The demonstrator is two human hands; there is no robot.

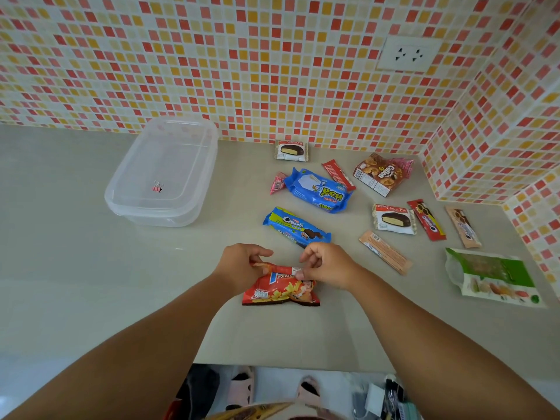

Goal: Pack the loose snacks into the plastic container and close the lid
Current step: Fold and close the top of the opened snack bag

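Both hands, left hand and right hand, pinch the top edge of the red chip bag on the bench, probably folding it shut. Next it goes left to the container, whose lid looks on. Hard to say if that pink clip sits inside or on top.

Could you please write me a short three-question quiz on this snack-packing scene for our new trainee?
1. True or false: the lid is on the plastic container.
2. Which packet do the left hand and right hand grip? A) red potato snack bag B) green pouch C) brown biscuit box
3. What small thing sits on the lid?

Key: 1 true; 2 A; 3 a pink binder clip.
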